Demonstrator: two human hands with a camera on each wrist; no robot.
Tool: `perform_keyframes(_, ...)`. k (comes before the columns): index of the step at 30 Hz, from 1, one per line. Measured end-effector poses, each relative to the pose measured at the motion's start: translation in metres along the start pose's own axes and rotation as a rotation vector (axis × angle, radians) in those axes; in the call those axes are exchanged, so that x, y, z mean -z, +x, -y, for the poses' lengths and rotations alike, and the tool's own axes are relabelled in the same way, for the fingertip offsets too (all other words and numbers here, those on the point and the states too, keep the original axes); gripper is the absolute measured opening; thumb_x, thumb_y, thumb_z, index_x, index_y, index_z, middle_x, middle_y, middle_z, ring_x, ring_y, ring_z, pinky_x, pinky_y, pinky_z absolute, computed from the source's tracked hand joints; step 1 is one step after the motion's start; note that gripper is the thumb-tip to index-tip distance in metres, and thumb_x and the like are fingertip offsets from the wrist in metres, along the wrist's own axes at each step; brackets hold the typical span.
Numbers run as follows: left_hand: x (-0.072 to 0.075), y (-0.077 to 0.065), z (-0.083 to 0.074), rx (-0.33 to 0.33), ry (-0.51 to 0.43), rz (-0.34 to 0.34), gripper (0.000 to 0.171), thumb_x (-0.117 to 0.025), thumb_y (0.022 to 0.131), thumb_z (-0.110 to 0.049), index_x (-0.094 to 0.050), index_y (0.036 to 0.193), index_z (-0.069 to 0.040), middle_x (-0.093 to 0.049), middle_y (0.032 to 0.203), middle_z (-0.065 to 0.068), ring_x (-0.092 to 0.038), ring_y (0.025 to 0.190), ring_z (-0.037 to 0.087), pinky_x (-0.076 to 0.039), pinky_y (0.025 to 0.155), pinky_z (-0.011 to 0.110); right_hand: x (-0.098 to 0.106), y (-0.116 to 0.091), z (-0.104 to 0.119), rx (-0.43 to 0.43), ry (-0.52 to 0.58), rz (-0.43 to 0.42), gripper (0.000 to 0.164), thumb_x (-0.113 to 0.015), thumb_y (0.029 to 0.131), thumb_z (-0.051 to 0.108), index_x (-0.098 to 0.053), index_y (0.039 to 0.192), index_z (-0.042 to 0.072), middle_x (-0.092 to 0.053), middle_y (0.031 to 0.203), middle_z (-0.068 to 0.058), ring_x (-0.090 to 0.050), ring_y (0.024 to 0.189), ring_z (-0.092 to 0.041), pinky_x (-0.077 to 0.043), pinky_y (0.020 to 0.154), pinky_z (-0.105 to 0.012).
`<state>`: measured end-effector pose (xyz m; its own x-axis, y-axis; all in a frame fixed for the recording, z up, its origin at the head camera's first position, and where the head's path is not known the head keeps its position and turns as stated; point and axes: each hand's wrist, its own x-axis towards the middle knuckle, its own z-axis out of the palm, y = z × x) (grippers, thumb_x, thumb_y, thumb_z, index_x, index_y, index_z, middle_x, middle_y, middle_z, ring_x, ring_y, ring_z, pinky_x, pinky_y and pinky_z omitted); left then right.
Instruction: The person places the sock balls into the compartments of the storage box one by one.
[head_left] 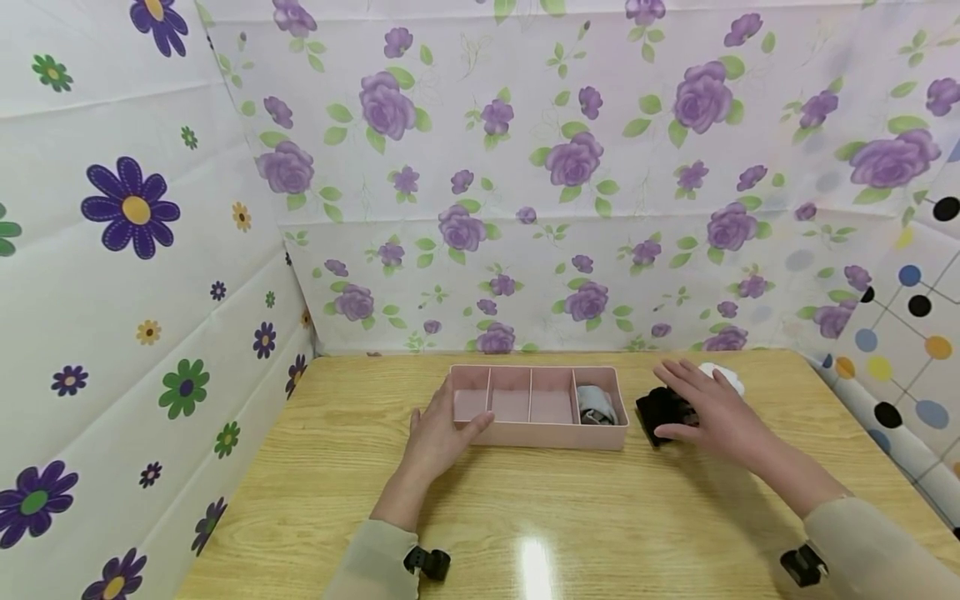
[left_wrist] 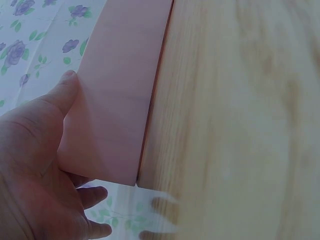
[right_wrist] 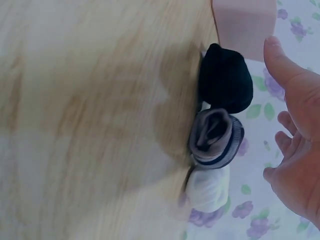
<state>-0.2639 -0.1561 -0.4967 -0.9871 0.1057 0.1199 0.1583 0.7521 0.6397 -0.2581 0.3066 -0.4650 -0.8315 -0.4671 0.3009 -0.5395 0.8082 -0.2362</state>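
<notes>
A long, pale pink box divided into four compartments sits on the light wood-grain counter, a rolled grey cloth bundle tucked in its rightmost compartment. The person's hands are well apart. The left hand holds the box at its left end — the thumb lies over the near rim, while the other fingers are at the end wall. The right hand holds nothing; its fingers are spread, with thumb and fingers well separated, over three more bundles to the right of the box. These stand in a row: a black cloth bundle nearest the box, a rolled grey cloth bundle with a dark navy band in the middle, and a plain white cloth bundle farthest away. Behind the counter hangs a white sheet printed with purple roses and green leaves.
</notes>
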Motion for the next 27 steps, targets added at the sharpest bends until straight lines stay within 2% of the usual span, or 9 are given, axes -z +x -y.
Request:
perform_keyframes(8, -0.001, 0.001, 0.002, 0.007, 0.008, 0.006, 0.112, -0.070, 0.103, -0.065, -0.007, 0.179, -0.010, -0.025, 0.180, 0.018, -0.028, 0.165, 0.038, -0.005, 0.131, 0.072, -0.007, -0.007, -0.009, -0.028, 0.017, 0.068, 0.103, -0.086, 0.092, 0.052, -0.040, 0.171, 0.006, -0.036, 0.175, -0.024, -0.029, 0.160, -0.052, -0.018, 0.123, -0.082)
perform_keyframes(15, 0.000, 0.000, 0.001, 0.005, -0.004, 0.006, 0.112, -0.071, 0.104, -0.063, -0.007, 0.179, -0.011, -0.025, 0.180, 0.018, -0.029, 0.164, 0.038, -0.004, 0.131, 0.073, -0.013, -0.010, -0.014, -0.018, 0.024, 0.056, 0.101, -0.090, 0.089, 0.051, -0.047, 0.167, 0.003, -0.044, 0.169, -0.027, -0.034, 0.156, -0.056, -0.021, 0.120, -0.084)
perform_keyframes(27, -0.001, 0.000, 0.002, 0.002, 0.001, 0.001, 0.110, -0.071, 0.104, -0.061, -0.007, 0.179, -0.010, -0.025, 0.180, 0.019, -0.030, 0.164, 0.039, -0.004, 0.130, 0.074, -0.023, -0.013, -0.022, -0.044, 0.019, 0.096, 0.101, -0.091, 0.089, 0.051, -0.045, 0.169, 0.011, -0.045, 0.169, -0.024, -0.032, 0.157, -0.053, -0.019, 0.119, -0.085)
